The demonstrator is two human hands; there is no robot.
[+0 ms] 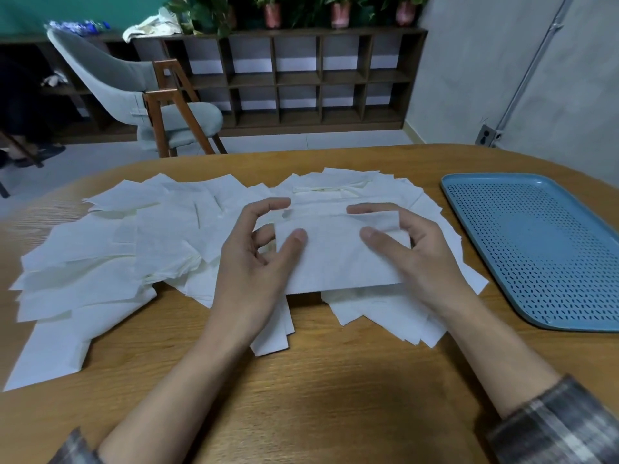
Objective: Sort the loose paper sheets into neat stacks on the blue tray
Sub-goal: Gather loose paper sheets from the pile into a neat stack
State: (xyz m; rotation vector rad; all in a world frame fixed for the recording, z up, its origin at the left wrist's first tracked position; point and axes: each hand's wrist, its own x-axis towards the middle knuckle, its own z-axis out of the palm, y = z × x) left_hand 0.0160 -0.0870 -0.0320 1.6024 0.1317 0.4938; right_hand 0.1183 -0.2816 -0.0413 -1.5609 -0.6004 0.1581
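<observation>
Both hands hold one white sheet (335, 262) between them, just above the pile (134, 249). The left hand (254, 252) grips the sheet's left edge: its thumb lies on top and its fingers curl round behind, with the forefinger arched above the upper corner. The right hand (428, 252) grips the right edge in the same way, thumb pressed on the top face and fingers curled over the upper edge, where a strip of the paper is bent forward. The sheet is stretched fairly flat from one hand to the other.

The pile lies under and around both hands, loose and overlapping. Most of it fans out to the left of the left hand, some spreads beyond the fingertips, and a smaller part sticks out below and to the right of the right wrist.

The blue tray (536, 249) sits to the right of the right hand, apart from the pile, with no paper on it. All of this rests on a wooden table (335, 396). A plaid sleeve (552, 426) covers the right forearm. Beyond the hands, past the table's far edge, stand a grey chair (127, 92) and a low shelf (301, 78).
</observation>
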